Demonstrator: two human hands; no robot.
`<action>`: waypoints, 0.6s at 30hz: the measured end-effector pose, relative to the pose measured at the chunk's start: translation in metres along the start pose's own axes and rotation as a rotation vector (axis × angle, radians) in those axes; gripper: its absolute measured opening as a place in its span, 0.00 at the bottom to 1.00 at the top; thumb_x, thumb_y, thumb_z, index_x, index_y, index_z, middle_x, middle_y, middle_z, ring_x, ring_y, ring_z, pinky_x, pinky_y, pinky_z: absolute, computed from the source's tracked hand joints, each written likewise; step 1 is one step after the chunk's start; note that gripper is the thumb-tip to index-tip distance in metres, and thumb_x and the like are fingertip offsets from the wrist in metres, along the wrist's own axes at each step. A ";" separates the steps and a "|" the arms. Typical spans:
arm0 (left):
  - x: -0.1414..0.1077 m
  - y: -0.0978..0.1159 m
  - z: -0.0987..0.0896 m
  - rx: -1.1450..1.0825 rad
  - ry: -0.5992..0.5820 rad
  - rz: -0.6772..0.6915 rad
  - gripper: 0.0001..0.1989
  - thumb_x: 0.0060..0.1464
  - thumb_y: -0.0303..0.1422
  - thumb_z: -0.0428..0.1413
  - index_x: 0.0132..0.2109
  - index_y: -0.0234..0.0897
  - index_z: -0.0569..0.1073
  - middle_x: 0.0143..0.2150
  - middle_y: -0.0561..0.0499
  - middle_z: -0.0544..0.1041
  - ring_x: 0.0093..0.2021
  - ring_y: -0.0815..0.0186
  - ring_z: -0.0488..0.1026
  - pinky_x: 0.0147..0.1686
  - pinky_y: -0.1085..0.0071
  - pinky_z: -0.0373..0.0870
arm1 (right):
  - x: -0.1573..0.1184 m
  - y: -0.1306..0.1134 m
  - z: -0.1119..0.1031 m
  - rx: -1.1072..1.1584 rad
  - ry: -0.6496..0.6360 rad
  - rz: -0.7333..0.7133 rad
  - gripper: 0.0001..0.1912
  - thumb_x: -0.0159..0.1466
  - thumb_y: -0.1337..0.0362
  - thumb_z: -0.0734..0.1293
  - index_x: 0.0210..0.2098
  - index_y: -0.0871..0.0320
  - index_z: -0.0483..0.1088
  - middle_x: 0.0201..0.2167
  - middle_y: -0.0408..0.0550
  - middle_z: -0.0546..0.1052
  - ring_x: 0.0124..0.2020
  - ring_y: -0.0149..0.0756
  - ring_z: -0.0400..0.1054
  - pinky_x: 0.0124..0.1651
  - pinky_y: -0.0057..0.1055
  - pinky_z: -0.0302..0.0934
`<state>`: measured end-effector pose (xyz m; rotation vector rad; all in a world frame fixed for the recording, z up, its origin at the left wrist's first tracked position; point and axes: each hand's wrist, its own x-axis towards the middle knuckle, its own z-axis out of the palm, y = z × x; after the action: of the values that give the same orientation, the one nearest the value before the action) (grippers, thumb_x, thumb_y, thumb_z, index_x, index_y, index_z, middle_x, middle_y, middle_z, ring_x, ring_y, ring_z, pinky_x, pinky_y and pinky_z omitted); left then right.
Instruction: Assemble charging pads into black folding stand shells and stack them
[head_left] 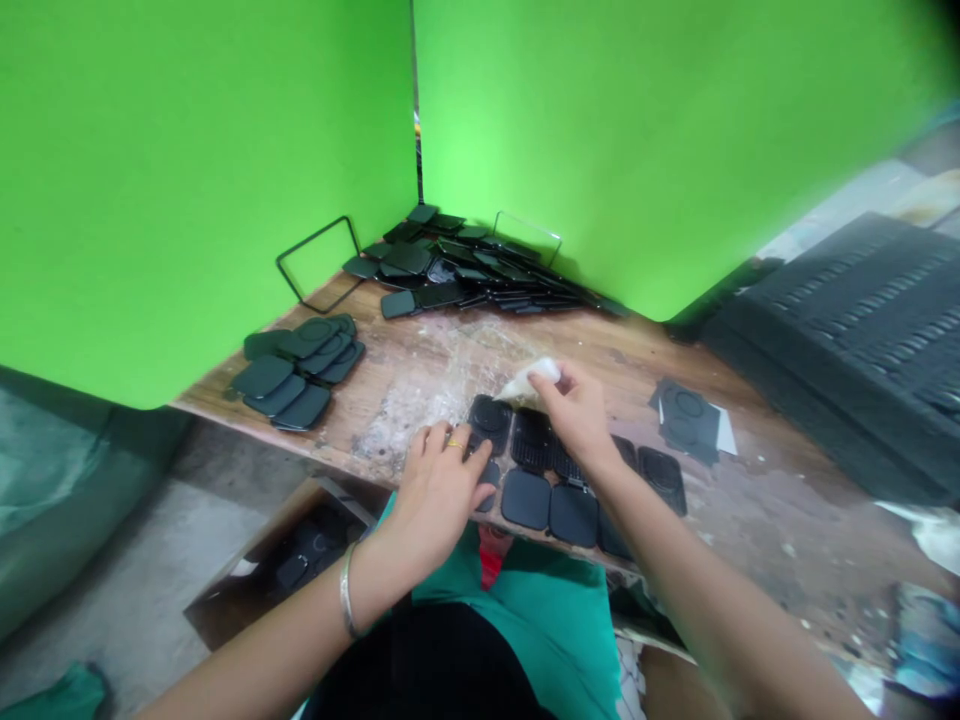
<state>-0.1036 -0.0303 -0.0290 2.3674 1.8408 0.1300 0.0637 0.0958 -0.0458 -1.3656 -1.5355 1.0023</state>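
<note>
My right hand is closed around a white squeeze bottle with a pointed tip. Its tip slants down to the left, over a black square part with a ring shape near the front edge of the table. My left hand lies spread over the left end of the parts, its fingers on or beside that ringed part. To the right, ribbed black parts stand in a row, with smooth black square pads in front of them. My right forearm covers some of these.
A stack of black pads lies at the left edge of the wooden table. Many more are heaped by the green panels. Thin grey sheets and a black crate are at right; a carton sits below.
</note>
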 end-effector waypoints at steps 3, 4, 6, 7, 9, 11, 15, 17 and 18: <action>0.001 0.001 -0.003 0.007 -0.015 -0.007 0.24 0.59 0.40 0.59 0.60 0.39 0.71 0.58 0.40 0.70 0.57 0.47 0.63 0.56 0.51 0.61 | -0.004 -0.004 -0.003 -0.137 0.004 -0.088 0.15 0.58 0.53 0.66 0.33 0.61 0.72 0.25 0.45 0.72 0.26 0.34 0.62 0.32 0.31 0.55; 0.001 0.001 -0.003 0.007 -0.017 -0.008 0.24 0.59 0.41 0.59 0.60 0.39 0.71 0.58 0.40 0.70 0.57 0.47 0.63 0.56 0.52 0.61 | -0.006 -0.007 -0.005 -0.182 0.003 -0.113 0.15 0.59 0.54 0.65 0.33 0.61 0.72 0.24 0.44 0.71 0.26 0.34 0.61 0.31 0.31 0.54; 0.001 0.001 -0.003 0.004 -0.014 -0.007 0.23 0.59 0.41 0.59 0.60 0.40 0.71 0.58 0.41 0.70 0.57 0.47 0.63 0.56 0.52 0.61 | -0.011 -0.012 -0.010 -0.265 -0.010 -0.153 0.14 0.60 0.55 0.65 0.33 0.60 0.72 0.23 0.43 0.70 0.25 0.33 0.59 0.30 0.30 0.52; 0.001 0.001 -0.003 0.005 -0.013 -0.007 0.23 0.59 0.41 0.59 0.60 0.40 0.71 0.57 0.41 0.71 0.57 0.47 0.63 0.55 0.52 0.61 | -0.013 -0.015 -0.012 -0.299 -0.022 -0.167 0.13 0.60 0.56 0.64 0.33 0.60 0.72 0.23 0.43 0.69 0.24 0.33 0.59 0.29 0.30 0.51; 0.002 0.001 -0.003 0.011 -0.010 -0.004 0.23 0.59 0.41 0.59 0.59 0.40 0.72 0.57 0.41 0.71 0.56 0.47 0.63 0.55 0.52 0.62 | -0.018 -0.021 -0.016 -0.346 -0.055 -0.183 0.13 0.60 0.56 0.64 0.33 0.60 0.72 0.22 0.42 0.68 0.24 0.33 0.59 0.29 0.30 0.50; 0.002 0.001 -0.003 0.019 -0.004 -0.001 0.23 0.59 0.41 0.59 0.59 0.40 0.72 0.56 0.41 0.71 0.56 0.48 0.64 0.54 0.53 0.62 | -0.023 -0.025 -0.017 -0.368 -0.098 -0.177 0.12 0.60 0.56 0.64 0.32 0.59 0.72 0.21 0.42 0.68 0.24 0.33 0.58 0.29 0.30 0.50; 0.002 0.001 -0.001 0.026 0.001 0.000 0.24 0.59 0.41 0.59 0.60 0.40 0.71 0.56 0.41 0.71 0.56 0.46 0.64 0.54 0.53 0.62 | -0.028 -0.030 -0.006 -0.315 -0.170 -0.143 0.12 0.60 0.56 0.65 0.32 0.59 0.72 0.22 0.42 0.68 0.24 0.33 0.58 0.29 0.30 0.50; 0.001 0.001 -0.001 0.031 0.002 0.000 0.24 0.59 0.41 0.59 0.60 0.39 0.71 0.56 0.41 0.71 0.55 0.46 0.64 0.54 0.53 0.62 | -0.027 -0.031 0.003 -0.280 -0.180 -0.154 0.12 0.60 0.56 0.65 0.34 0.59 0.73 0.24 0.43 0.70 0.25 0.34 0.59 0.30 0.30 0.51; 0.001 0.002 -0.001 0.035 0.003 0.000 0.24 0.58 0.41 0.59 0.60 0.39 0.71 0.56 0.41 0.71 0.55 0.47 0.64 0.54 0.53 0.62 | -0.026 -0.032 0.008 -0.276 -0.179 -0.165 0.12 0.61 0.56 0.64 0.35 0.58 0.73 0.24 0.43 0.70 0.25 0.34 0.60 0.30 0.30 0.51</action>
<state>-0.1019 -0.0294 -0.0277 2.3910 1.8599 0.1022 0.0474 0.0667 -0.0206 -1.3347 -1.9454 0.8515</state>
